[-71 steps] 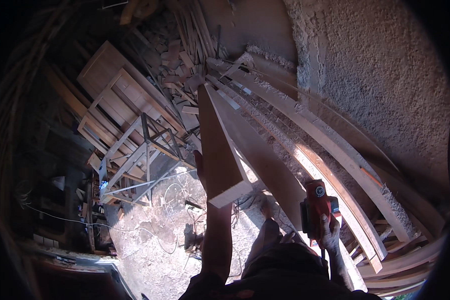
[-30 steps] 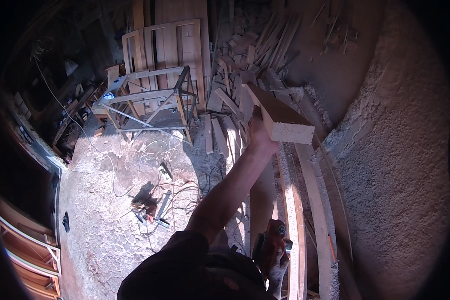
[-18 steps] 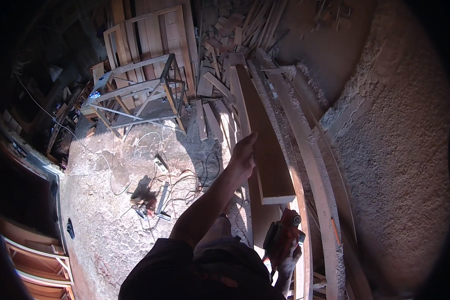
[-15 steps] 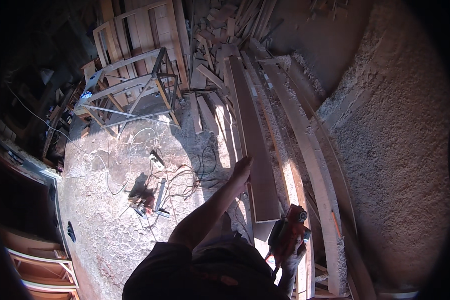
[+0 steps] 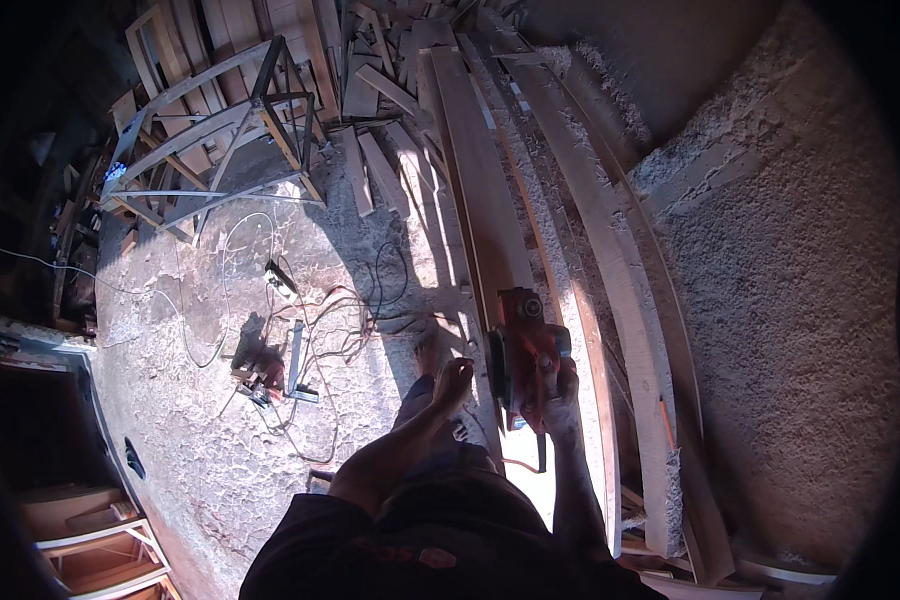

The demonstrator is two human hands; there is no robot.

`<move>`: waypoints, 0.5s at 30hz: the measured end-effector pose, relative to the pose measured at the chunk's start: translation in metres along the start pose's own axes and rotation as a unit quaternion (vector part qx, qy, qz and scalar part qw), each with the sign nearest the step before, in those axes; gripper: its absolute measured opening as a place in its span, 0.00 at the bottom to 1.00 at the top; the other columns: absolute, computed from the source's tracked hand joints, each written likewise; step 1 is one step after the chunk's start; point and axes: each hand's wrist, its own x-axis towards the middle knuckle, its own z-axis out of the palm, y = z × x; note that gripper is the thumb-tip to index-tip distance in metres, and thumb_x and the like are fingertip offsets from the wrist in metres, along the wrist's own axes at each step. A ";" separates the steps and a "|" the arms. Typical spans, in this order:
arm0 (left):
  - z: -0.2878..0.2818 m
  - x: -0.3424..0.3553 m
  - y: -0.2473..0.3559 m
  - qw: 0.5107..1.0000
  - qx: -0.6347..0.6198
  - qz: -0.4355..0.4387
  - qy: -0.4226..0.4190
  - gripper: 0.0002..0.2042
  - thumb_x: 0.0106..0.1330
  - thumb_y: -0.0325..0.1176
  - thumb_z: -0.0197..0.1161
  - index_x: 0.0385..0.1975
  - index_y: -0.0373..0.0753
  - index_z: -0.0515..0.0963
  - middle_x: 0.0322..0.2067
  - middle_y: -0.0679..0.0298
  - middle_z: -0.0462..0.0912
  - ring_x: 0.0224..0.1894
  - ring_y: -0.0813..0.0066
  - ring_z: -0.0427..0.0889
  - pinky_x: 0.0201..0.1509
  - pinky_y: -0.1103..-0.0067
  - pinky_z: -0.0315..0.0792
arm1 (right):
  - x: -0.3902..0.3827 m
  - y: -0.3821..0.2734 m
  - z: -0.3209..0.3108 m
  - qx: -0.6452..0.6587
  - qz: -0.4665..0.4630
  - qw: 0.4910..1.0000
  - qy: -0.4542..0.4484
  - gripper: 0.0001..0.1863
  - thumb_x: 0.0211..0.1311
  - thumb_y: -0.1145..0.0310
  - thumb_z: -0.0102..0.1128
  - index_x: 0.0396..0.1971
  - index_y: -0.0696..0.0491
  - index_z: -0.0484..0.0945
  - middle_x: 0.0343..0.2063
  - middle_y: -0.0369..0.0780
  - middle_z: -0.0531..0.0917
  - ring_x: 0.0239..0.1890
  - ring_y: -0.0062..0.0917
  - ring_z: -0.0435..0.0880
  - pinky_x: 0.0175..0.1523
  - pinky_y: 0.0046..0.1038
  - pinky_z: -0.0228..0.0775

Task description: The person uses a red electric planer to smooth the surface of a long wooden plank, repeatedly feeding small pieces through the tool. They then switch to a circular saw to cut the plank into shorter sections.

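Note:
A red and black belt sander (image 5: 522, 365) is in my right hand (image 5: 562, 385), whose fingers wrap round its body. The sander is over the near end of a long wooden plank (image 5: 490, 190), with its dark oblong side toward the left. Whether it touches the wood I cannot tell. My left hand (image 5: 454, 386) is closed, just left of the plank's edge and apart from the sander. Anything inside those fingers is too small to make out. A stretch of orange cord (image 5: 523, 464) shows below the sander.
More long boards (image 5: 610, 260) lie along the right, dusted with shavings. Cords (image 5: 355, 325) and a small red and black tool (image 5: 260, 385) lie on the floor at left. A wooden frame (image 5: 215, 150) stands beyond, near scrap wood (image 5: 380, 170). A rough sawdust-covered surface (image 5: 780, 300) fills the far right.
My left hand has let go of the plank's left edge and drawn back toward me. My right hand has raised the sander forward and left over the plank. The view has shifted.

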 end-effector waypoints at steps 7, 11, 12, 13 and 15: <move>0.054 -0.089 -0.077 0.877 0.018 0.065 -0.477 0.17 0.60 0.40 0.71 0.47 0.40 0.83 0.41 0.61 0.88 0.44 0.69 0.85 0.47 0.70 0.78 | 0.079 -0.042 0.053 0.060 0.126 0.988 -0.061 0.27 0.70 0.39 0.61 0.32 0.52 0.76 0.13 0.31 0.73 0.10 0.16 0.71 0.14 0.24 0.61; 0.053 -0.093 -0.072 0.829 0.087 0.008 -0.553 0.26 0.61 0.54 0.72 0.50 0.40 0.83 0.44 0.54 0.87 0.48 0.59 0.86 0.54 0.67 0.78 | 0.069 -0.040 0.046 0.046 0.137 0.986 -0.084 0.28 0.70 0.39 0.59 0.32 0.52 0.77 0.13 0.31 0.73 0.10 0.15 0.72 0.14 0.23 0.61; 0.050 -0.093 -0.073 0.836 0.139 0.041 -0.529 0.27 0.62 0.56 0.71 0.50 0.39 0.83 0.43 0.53 0.87 0.48 0.57 0.87 0.54 0.66 0.78 | 0.063 -0.040 0.044 0.042 0.132 0.987 -0.086 0.27 0.71 0.39 0.59 0.32 0.53 0.77 0.13 0.32 0.73 0.11 0.16 0.73 0.15 0.24 0.62; 0.047 -0.092 -0.072 0.844 0.146 0.040 -0.515 0.27 0.61 0.57 0.70 0.49 0.40 0.84 0.44 0.53 0.88 0.50 0.56 0.86 0.55 0.65 0.78 | 0.053 -0.041 0.040 0.036 0.127 0.987 -0.087 0.27 0.71 0.40 0.59 0.32 0.53 0.77 0.13 0.33 0.74 0.11 0.18 0.73 0.16 0.25 0.62; 0.035 -0.092 -0.071 0.863 0.155 0.034 -0.479 0.28 0.59 0.60 0.69 0.48 0.41 0.86 0.47 0.53 0.88 0.54 0.53 0.85 0.57 0.62 0.77 | 0.033 -0.030 0.035 0.003 0.095 0.991 -0.092 0.27 0.73 0.41 0.57 0.32 0.54 0.78 0.14 0.35 0.76 0.13 0.20 0.76 0.17 0.27 0.63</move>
